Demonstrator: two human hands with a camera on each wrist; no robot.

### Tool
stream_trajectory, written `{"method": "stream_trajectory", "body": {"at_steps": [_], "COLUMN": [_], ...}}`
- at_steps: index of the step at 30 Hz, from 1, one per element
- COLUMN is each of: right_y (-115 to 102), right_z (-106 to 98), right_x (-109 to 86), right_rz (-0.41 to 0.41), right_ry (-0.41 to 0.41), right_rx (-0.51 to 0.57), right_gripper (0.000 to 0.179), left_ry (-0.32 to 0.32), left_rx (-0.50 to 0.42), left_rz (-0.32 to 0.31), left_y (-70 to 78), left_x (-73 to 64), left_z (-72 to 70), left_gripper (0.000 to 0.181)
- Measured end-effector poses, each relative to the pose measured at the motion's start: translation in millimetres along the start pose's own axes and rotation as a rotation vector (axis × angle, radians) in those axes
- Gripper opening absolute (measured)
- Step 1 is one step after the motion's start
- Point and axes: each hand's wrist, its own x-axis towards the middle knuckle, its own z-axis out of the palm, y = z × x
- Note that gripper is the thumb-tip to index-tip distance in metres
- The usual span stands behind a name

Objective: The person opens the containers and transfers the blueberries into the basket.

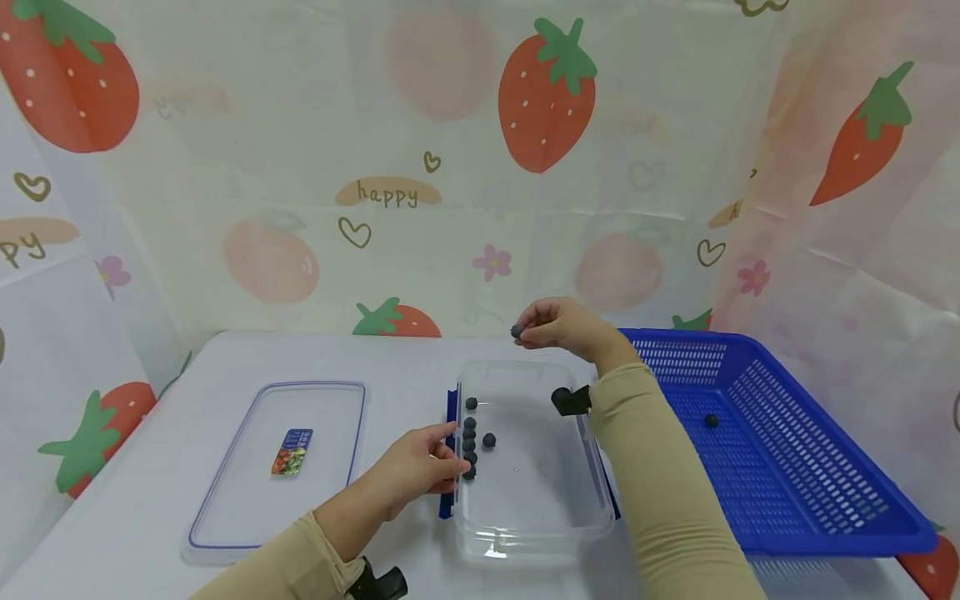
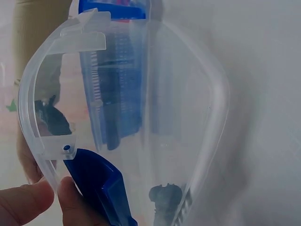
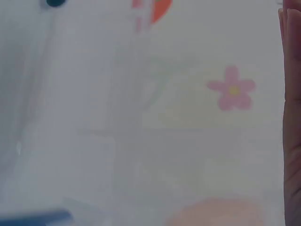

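My right hand pinches a small dark ball, blueberry-like in look, above the far end of a clear plastic container. At the container's left wall, my left hand grips the rim between thumb and fingers; the left wrist view shows the thumb beside a blue latch. Several dark balls line up inside along that wall, the nearest partly behind the left thumb. One more ball sits just right of the row. Only an edge of the right hand enters the right wrist view.
To the right stands a blue slotted basket holding one dark ball. A clear lid with a blue seal lies at the left, bearing a small colourful card. A strawberry-print cloth hangs behind the white table.
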Motion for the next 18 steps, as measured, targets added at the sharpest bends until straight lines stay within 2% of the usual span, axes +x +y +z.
{"method": "stream_trajectory", "body": {"at_steps": [5,8,14,18], "right_y": [-8,-6,2,11], "right_z": [-34,-56,-90,-105], "right_x": [-20.5,-36.2,-68.5,-85.2], "right_rz": [-0.043,-0.040,0.065,0.108], "right_ry": [0.023,0.069,0.193,0.224], "right_rx": [-0.014,-0.020,-0.069,-0.104], "right_gripper": [0.011,0.010,0.016,0.022], "left_ry": [0.000,-0.003,-0.006,-0.002], "left_rx": [0.001,0.001,-0.005,0.002], "left_rz": [0.013,0.018,0.016,0.009], "left_y": [-0.2,-1.2,-0.1,2.2], "left_x": [-1.2,-1.2,-1.5,-2.8], "left_z": [0.5,1.1,0.8,0.4], "left_gripper": [0.070,0.071,0.072,0.070]}}
